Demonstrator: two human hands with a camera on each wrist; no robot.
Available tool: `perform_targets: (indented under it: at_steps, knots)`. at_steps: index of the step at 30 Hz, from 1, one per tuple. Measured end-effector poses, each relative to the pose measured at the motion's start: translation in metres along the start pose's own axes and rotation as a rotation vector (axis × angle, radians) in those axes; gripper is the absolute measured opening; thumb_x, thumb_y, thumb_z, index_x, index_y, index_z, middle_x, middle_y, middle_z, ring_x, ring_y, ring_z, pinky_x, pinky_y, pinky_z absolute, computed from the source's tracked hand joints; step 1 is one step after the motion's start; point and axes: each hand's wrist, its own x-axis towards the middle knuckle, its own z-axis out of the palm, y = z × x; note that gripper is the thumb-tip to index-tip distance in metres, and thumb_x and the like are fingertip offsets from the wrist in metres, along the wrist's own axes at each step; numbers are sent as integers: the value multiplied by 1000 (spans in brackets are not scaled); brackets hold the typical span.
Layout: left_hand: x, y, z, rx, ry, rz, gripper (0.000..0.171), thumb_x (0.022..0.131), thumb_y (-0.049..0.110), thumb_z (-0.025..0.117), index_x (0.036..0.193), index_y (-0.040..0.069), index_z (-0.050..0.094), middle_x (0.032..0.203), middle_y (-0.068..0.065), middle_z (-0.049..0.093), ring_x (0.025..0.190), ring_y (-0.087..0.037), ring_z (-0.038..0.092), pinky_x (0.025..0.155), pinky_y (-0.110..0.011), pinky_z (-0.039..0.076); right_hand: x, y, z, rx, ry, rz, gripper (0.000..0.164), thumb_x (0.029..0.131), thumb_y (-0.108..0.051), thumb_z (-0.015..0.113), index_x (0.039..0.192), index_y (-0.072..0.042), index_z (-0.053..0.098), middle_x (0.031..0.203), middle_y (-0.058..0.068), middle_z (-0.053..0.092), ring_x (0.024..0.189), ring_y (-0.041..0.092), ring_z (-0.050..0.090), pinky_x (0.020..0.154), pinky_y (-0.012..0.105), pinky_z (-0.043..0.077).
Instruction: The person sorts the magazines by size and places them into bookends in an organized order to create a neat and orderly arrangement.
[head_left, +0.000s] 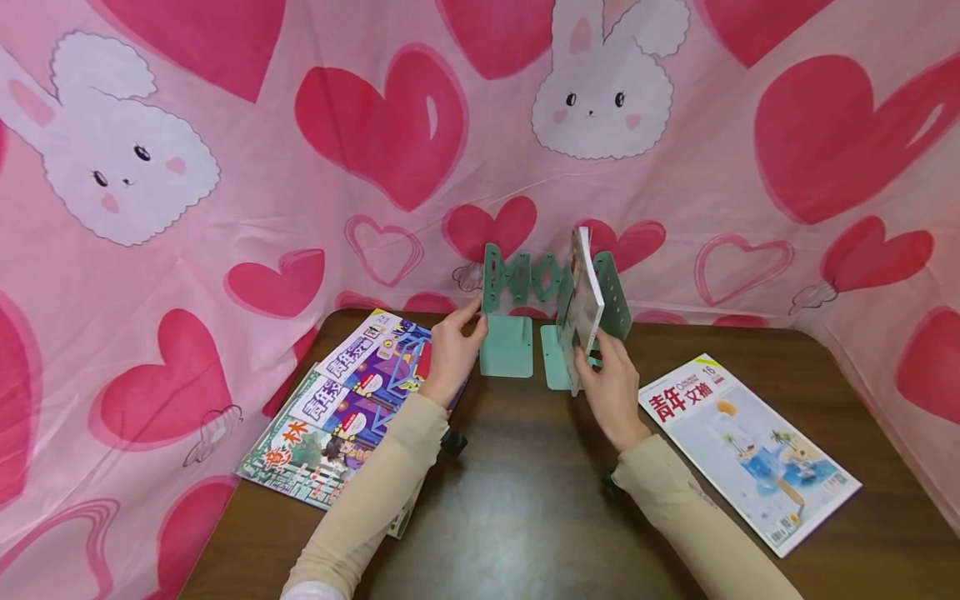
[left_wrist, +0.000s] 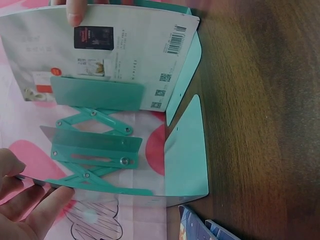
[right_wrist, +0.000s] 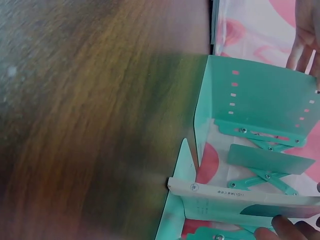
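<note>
a magazine is held upright, a little tilted, by the right hand; it is grasped along its spine edge, and that spine is turned toward the person. the back cover, printed with a barcode and square codes, is faced left. the magazine is placed at the right end of a green expandable bookend, between a short upright plate and the perforated right end plate; whether that end plate is touched cannot be told. the near edge of the bookend's left end plate is pinched by the left hand. the two end plates are joined by scissor-like links. to the left, several magazines are laid overlapping on the dark wooden table; to the right, a single magazine with a popsicle cover is laid flat. the background is filled by pink heart-and-rabbit fabric.
</note>
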Motion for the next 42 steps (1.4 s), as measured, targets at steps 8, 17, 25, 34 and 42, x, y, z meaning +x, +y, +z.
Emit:
perform_targets:
  at_steps: [8, 17, 25, 34, 42]
  knots:
    - [2, -1, 0, 6, 8, 7, 45, 101, 13, 69, 145, 8, 61, 138, -11, 68, 123, -26, 67, 100, -39, 56, -2, 0, 0, -24, -39, -27, 49, 96, -16, 75, 141, -6, 61, 124, 20, 66, 104, 39, 70, 82, 58, 58]
    - [2, -2, 1, -2, 7, 17, 45, 100, 12, 69, 144, 9, 62, 138, -12, 68, 122, -26, 68, 98, -41, 57, 0, 0, -2, 2, -17, -98, 30, 96, -4, 70, 126, -4, 70, 122, 18, 69, 102, 38, 72, 82, 56, 60]
    - [2, -2, 0, -3, -4, 1, 46, 101, 14, 69, 146, 13, 60, 140, -9, 67, 125, -25, 66, 100, -39, 56, 1, 0, -2, 3, -23, -78, 32, 96, -3, 70, 128, -3, 69, 121, 19, 69, 103, 39, 71, 85, 57, 58]
    - [3, -3, 0, -2, -5, 1, 46, 101, 14, 69, 145, 10, 61, 138, -11, 68, 122, -26, 67, 90, -41, 60, -1, 1, -5, -43, -69, -54, 46, 96, -8, 73, 140, -4, 60, 121, 22, 68, 102, 41, 71, 83, 57, 60]
    - [3, -3, 0, -18, -10, -18, 47, 101, 12, 69, 147, 14, 60, 141, -9, 66, 127, -25, 65, 103, -40, 54, -9, 5, -17, -92, -87, -71, 53, 94, -11, 76, 142, 1, 58, 127, 24, 64, 107, 43, 68, 87, 59, 57]
